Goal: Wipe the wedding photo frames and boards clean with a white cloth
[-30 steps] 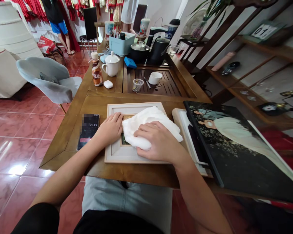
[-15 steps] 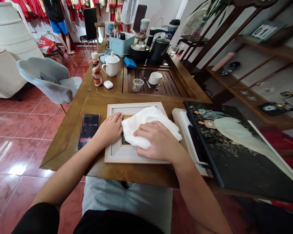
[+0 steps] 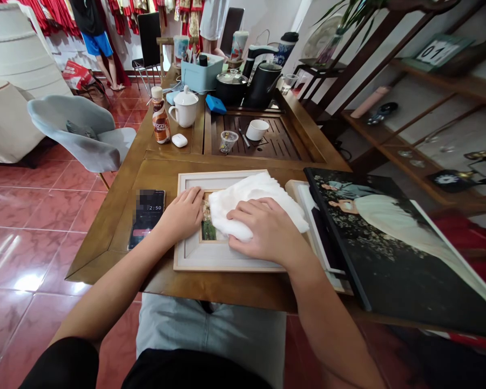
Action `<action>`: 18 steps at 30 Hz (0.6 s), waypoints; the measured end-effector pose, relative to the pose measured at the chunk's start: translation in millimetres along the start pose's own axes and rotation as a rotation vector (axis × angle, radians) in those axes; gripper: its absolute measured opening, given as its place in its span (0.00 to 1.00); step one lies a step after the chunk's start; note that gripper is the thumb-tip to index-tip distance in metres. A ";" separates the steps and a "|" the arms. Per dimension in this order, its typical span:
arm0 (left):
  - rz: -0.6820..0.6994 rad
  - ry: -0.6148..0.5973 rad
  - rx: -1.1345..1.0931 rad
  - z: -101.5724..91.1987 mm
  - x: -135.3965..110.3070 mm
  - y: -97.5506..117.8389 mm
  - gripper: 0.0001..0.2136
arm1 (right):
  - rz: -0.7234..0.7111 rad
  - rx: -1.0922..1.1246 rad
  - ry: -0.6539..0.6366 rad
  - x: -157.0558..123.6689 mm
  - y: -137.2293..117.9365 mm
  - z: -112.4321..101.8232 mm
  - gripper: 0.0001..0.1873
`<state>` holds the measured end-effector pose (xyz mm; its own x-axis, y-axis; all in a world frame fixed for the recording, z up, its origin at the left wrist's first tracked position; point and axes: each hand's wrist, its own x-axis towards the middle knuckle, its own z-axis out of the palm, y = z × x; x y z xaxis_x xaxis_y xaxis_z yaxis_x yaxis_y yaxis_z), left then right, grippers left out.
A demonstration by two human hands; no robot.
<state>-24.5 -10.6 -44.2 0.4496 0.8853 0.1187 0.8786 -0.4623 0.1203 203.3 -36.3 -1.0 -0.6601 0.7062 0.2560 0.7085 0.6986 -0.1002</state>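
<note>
My left hand [image 3: 188,212] flat, unclenched, on a pale frame [image 3: 222,258] at its left edge, my right hand [image 3: 263,227] clamped on white cloth [image 3: 247,189] over the photo [image 3: 208,231], a table [image 3: 170,181] strip between frame and phone [image 3: 146,219], cloth seemingly reaching the stacked pictures [image 3: 389,243]

The right hand [image 3: 265,227] grips a bunched white cloth [image 3: 259,188] over a frame [image 3: 202,262], partly covering the picture [image 3: 209,232] inside. The left hand [image 3: 188,213] lies on the frame's left side, just beside the cloth. A phone [image 3: 149,216] lies left of the left hand; a large photo [image 3: 384,248] slants right of the right hand. Beyond both hands stand a tub [image 3: 229,143], cup [image 3: 257,130], mug [image 3: 185,111] and bottle [image 3: 160,119].
</note>
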 end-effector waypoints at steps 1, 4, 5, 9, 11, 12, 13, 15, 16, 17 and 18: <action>0.002 0.005 -0.001 0.2 0.1 -0.1 0.25 | 0.017 -0.028 0.010 0.0 0.5 0.2 0.10; 0.002 0.008 0.006 -0.3 0.0 0.2 0.25 | -0.002 -0.002 -0.009 0.2 -0.5 0.6 0.10; 0.000 0.005 0.009 -0.7 -0.1 0.3 0.25 | -0.027 0.039 -0.027 0.3 -1.4 0.6 0.10; 0.010 -0.001 -0.001 -1.3 -0.3 0.0 0.25 | -0.071 0.131 -0.046 0.3 -2.5 0.4 0.11; 0.010 0.012 -0.015 -0.6 -0.2 -0.3 0.25 | -0.020 0.056 -0.012 0.3 -1.4 0.5 0.10; 0.007 0.016 -0.020 -0.2 -0.2 -0.4 0.25 | 0.008 0.010 0.004 0.3 -0.9 0.5 0.10; 0.005 0.018 -0.022 0.0 -0.1 -0.2 0.25 | 0.029 -0.026 0.011 0.4 -0.6 0.6 0.10; 0.002 0.010 -0.014 -0.2 -0.1 0.2 0.25 | 0.030 -0.038 -0.002 0.7 -1.2 0.4 0.11; 0.000 0.004 -0.008 -0.5 -0.1 0.5 0.25 | 0.009 -0.011 -0.018 0.8 -1.8 0.2 0.11; 0.000 -0.001 -0.004 -0.8 -0.2 0.7 0.25 | -0.018 0.028 -0.036 0.8 -2.5 0.0 0.11; 0.000 -0.006 -0.003 -1.2 -0.2 0.8 0.25 | -0.043 0.068 -0.052 0.7 -3.1 -0.1 0.11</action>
<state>-24.0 -11.2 -43.0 0.4508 0.8854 0.1128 0.8779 -0.4627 0.1231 200.6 -38.0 -0.4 -0.7030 0.6791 0.2113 0.6618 0.7334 -0.1553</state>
